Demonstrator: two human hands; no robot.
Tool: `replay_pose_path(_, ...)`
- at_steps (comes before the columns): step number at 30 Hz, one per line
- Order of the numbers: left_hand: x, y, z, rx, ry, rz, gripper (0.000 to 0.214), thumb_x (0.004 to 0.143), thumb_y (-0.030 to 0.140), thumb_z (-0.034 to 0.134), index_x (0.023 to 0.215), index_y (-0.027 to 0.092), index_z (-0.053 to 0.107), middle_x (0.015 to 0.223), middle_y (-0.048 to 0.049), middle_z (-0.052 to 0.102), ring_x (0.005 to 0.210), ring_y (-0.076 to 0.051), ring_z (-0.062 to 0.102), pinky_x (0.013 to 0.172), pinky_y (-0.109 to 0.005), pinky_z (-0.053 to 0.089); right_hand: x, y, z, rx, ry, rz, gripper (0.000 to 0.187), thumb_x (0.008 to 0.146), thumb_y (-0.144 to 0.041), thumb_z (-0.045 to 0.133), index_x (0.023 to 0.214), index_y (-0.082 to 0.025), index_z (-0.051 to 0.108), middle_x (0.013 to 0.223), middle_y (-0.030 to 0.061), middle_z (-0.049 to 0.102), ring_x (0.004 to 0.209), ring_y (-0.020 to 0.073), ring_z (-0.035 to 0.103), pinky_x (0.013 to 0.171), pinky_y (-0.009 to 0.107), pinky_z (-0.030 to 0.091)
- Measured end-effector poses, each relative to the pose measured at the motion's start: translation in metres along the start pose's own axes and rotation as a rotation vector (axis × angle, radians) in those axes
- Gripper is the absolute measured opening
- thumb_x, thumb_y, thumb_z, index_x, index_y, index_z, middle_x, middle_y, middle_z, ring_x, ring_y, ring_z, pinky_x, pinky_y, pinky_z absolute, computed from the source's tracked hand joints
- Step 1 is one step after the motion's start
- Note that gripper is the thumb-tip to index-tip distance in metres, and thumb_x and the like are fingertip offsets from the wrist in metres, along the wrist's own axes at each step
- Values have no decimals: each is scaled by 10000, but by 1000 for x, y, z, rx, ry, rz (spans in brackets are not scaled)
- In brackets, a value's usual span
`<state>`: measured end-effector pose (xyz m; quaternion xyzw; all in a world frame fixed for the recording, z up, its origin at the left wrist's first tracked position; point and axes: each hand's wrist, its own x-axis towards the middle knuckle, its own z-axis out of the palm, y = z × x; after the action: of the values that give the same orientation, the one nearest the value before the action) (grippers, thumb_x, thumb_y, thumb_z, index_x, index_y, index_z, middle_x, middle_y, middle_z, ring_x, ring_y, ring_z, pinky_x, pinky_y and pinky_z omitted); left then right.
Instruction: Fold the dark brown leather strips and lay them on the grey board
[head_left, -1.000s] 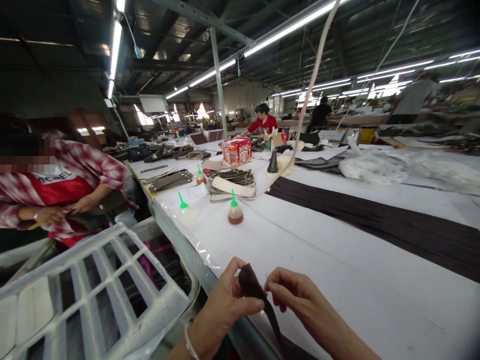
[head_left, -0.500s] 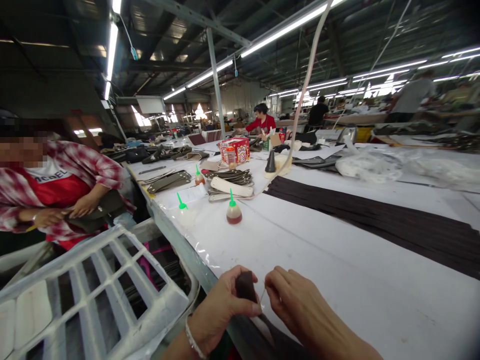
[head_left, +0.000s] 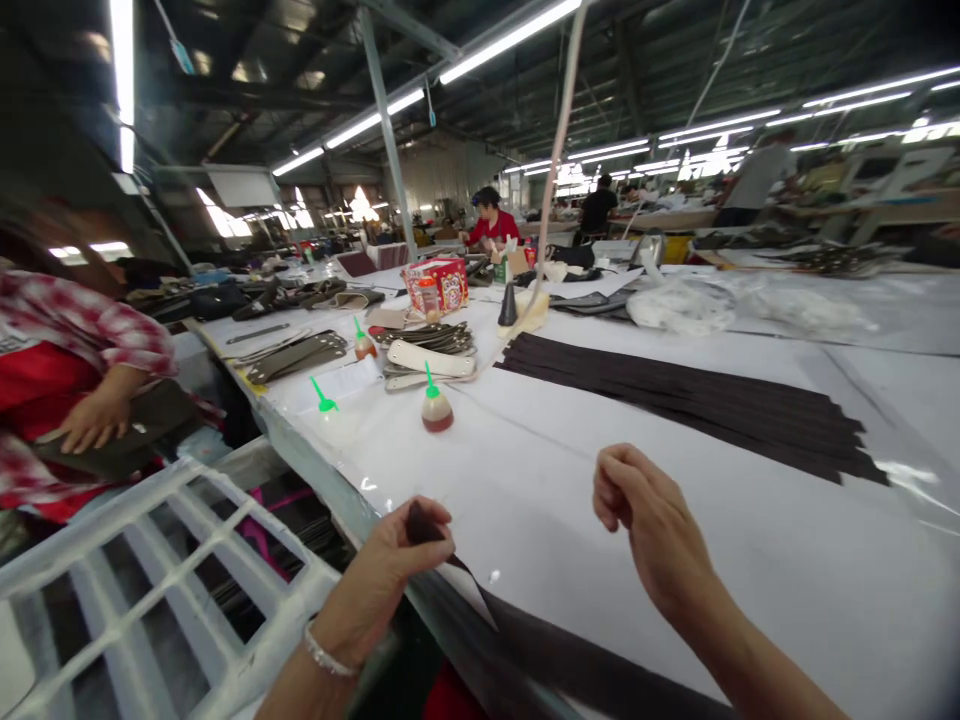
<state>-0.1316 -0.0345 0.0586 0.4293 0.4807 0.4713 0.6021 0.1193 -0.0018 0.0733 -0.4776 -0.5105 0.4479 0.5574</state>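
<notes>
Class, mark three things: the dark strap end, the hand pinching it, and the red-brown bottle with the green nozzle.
dark strap end (head_left: 420, 522): head view, its rounded tip.
left hand (head_left: 381, 582): head view, back of hand.
bottle (head_left: 436, 413): head view, its round body.

Factory workshop: long white plastic-covered worktable (head_left: 600, 480), rows of dark brown leather strips (head_left: 690, 400), green-capped glue bottles (head_left: 436, 408), overhead fluorescent tube lights (head_left: 510, 38), several seated workers.

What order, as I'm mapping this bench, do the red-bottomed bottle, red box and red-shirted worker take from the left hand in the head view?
1. Red-bottomed bottle, just beyond the left hand, which pinches a dark strip.
2. Red box, farther back.
3. Red-shirted worker, at the far end.
</notes>
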Motion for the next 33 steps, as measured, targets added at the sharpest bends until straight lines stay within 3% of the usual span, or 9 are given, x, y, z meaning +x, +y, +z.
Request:
replay_pose_path(4, -1, 7, -7, 24, -16, -27, 230, 702, 242, 766, 864, 173, 619, 783, 21, 579, 779, -121, 496, 753, -241, 356, -27, -10, 11, -255, -369, -31, 348, 948, -425, 408, 713, -197, 526, 660, -8, 548, 648, 137, 503, 647, 259, 406)
replay_pose_path(6, -3, 10, -9, 36, -67, -17, 205, 713, 232, 754, 854, 172, 617, 799, 9, 587, 796, -132, 496, 764, -252, 354, -32, -9, 17, -312, -468, -17, 319, 955, -430, 399, 1007, -198, 611, 967, 39, 639, 910, 179, 568, 846, 298, 426)
replay_pose_path(9, -6, 13, -10, 47, -180, 48, 167, 728, 221, 736, 820, 173, 605, 786, -4, 582, 792, -143, 490, 756, -265, 347, -28, -3, 26, -296, -644, 68, 473, 958, -454, 385, 1337, -188, 484, 1325, 78, 526, 1232, 213, 448, 1083, 369, 277)
replay_pose_path(12, -6, 16, -12, -40, -299, 142, 186, 722, 253, 744, 775, 182, 580, 721, -1, 541, 763, -152, 474, 724, -280, 347, -25, 2, 39, -129, -919, 111, 454, 946, -489, 416, 1243, -188, 581, 1257, 56, 579, 1219, 205, 462, 1072, 325, 288)
replay_pose_path(15, -2, 17, -16, -167, -335, 252, 233, 687, 285, 771, 747, 191, 566, 646, 12, 485, 733, -157, 467, 722, -298, 361, -30, 7, 48, 85, -1089, 256, 316, 873, -445, 550, 994, -178, 666, 855, -2, 649, 814, 146, 576, 742, 229, 436)
replay_pose_path(19, 7, 11, -36, -299, -188, 274, 343, 590, 351, 833, 726, 200, 556, 638, 29, 443, 694, -145, 475, 710, -301, 402, -35, 20, 50, 84, -920, 444, 182, 687, -301, 681, 726, -151, 587, 570, -63, 457, 519, 70, 352, 484, 197, 235)
replay_pose_path(26, 11, -17, -68, -214, 140, 263, 377, 800, 540, 636, 1036, 245, 639, 1089, -49, 591, 988, -207, 571, 918, -400, 429, -30, 25, 49, -105, -772, 302, 182, 688, -307, 612, 758, -139, 600, 597, -44, 444, 567, 94, 351, 514, 229, 229)
replay_pose_path(31, 7, -15, -58, 62, 267, 266, 324, 757, 399, 736, 1031, 232, 683, 1116, -51, 623, 1152, -259, 499, 1045, -401, 312, -28, 17, 48, -73, -770, 303, 307, 735, -440, 606, 857, -159, 620, 616, -37, 443, 586, 114, 379, 539, 235, 268)
replay_pose_path(33, 4, -2, -45, 202, 205, 303, 365, 729, 361, 768, 1067, 251, 686, 1173, -37, 620, 1221, -253, 450, 1102, -371, 225, -27, 13, 46, -58, -789, 309, 355, 736, -492, 614, 873, -165, 624, 636, -29, 464, 601, 123, 404, 553, 237, 289)
